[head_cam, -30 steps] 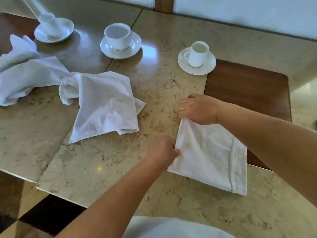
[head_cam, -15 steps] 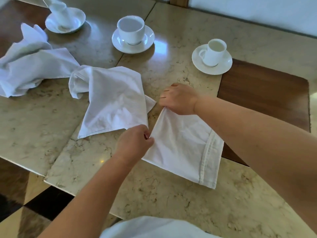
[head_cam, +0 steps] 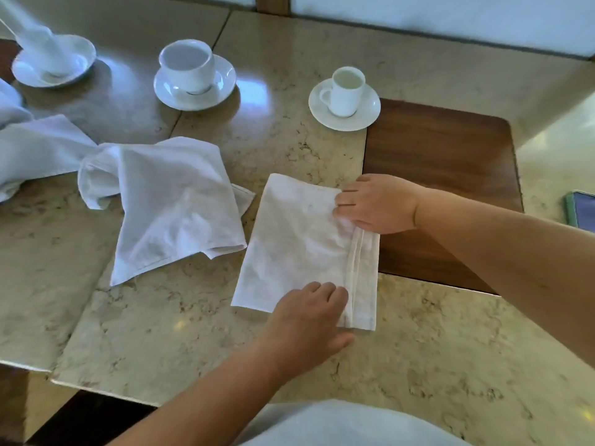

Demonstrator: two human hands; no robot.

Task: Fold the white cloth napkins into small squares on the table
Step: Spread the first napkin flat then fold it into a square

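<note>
Since half a second ago, the napkin (head_cam: 299, 252) I am folding has gone from a slanted shape with both hands pinching its left corner to a neat upright rectangle lying flat on the surface (head_cam: 418, 365), its hemmed edges stacked along the right side. It sits in the middle of what I see, its right edge just meeting the dark wooden inlay (head_cam: 444, 175).

My left hand (head_cam: 309, 323) rests on the near end of the napkin, fingers fairly straight and together, pressing the cloth down beside the hem; it holds nothing. My right hand (head_cam: 376, 204) lies on the far right corner, knuckles up and fingers curled onto the cloth, and I cannot tell for sure whether they pinch the edge or only press it.

Just left of the napkin, almost touching its far corner, lies a second napkin (head_cam: 174, 204), loosely half-folded and rumpled at its left end. Further left a crumpled cloth (head_cam: 35, 149) runs out of view.

Beyond these stand three white cups on saucers: a small cup (head_cam: 346, 91) near the inlay, a larger cup (head_cam: 190, 66) in the middle, and a blurred cup (head_cam: 48, 56) at far left. A phone (head_cam: 582, 214) shows at the right edge.
</note>
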